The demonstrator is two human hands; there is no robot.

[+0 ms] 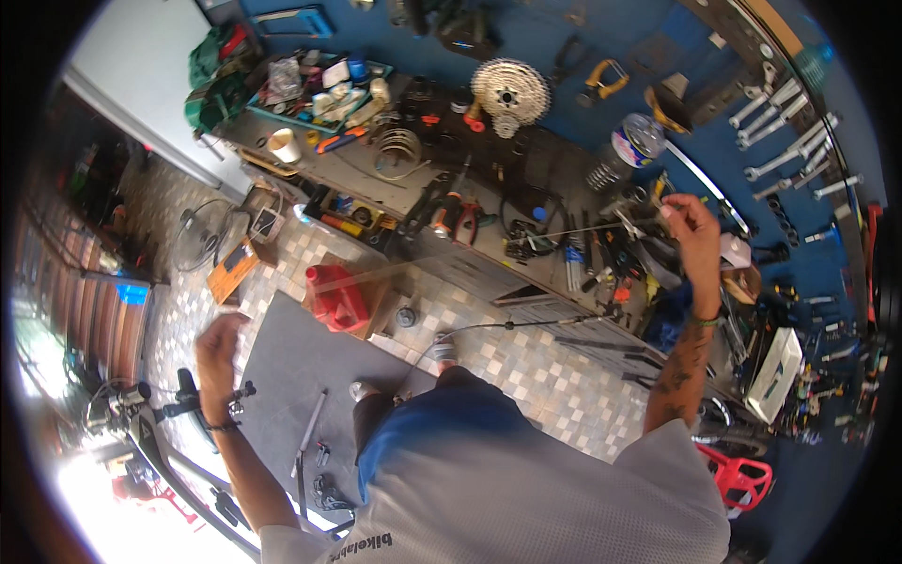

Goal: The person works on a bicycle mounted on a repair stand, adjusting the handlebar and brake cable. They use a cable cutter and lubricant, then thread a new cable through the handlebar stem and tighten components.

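- One thin wire (573, 230): in the air before the person, running leftward from the right hand over the bench's near edge.
- Two hands of the person: the right hand (693, 230) pinches the wire in its fingertips; the left hand (218, 352) is curled and blurred, and I cannot tell whether it grips the other end.
- Progress, as a judgement: the wire seems drawn out already, with no fitting to anything visible; what is left to do does not show.
- One red jug (338, 299), below the wire, beside the one workbench (362, 183).
- On the bench: one clear bottle (637, 141), one white cup (284, 145).
- Farther out: one large gear cluster (526, 89), at least five wall wrenches (785, 162), one fan (199, 237).
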